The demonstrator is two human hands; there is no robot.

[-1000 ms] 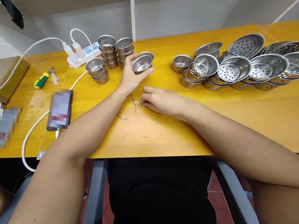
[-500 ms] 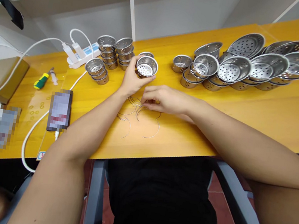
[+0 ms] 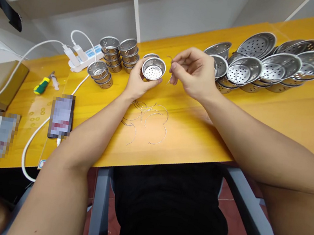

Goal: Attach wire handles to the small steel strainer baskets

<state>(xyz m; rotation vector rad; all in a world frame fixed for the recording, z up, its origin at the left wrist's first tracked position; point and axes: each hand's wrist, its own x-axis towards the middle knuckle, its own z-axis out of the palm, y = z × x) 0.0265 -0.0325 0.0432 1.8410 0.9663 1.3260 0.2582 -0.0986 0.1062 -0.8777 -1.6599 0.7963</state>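
My left hand [image 3: 137, 82] is closed round a small perforated metal cup [image 3: 153, 69], its open top tilted toward me. Part of another metal cup [image 3: 151, 56] shows just behind it. To the right of the held cup, my right hand [image 3: 192, 73] pinches a thin curved wire [image 3: 168, 80] between thumb and fingers, apart from the cup. Several similar curved wires [image 3: 159, 128] lie loose on the yellow table [image 3: 196, 135] below my hands.
Stacks of perforated cups [image 3: 108, 50] stand left of my hands, with larger perforated baskets [image 3: 280, 69] at the right. A power strip [image 3: 85, 58], white cable [image 3: 28, 152], phone [image 3: 61, 116], screwdriver [image 3: 42, 85] and cardboard box [image 3: 13, 83] occupy the left side.
My right hand has risen from the loose wires, up and to the right, with one wire in its fingers. My left hand keeps the cup almost in place.
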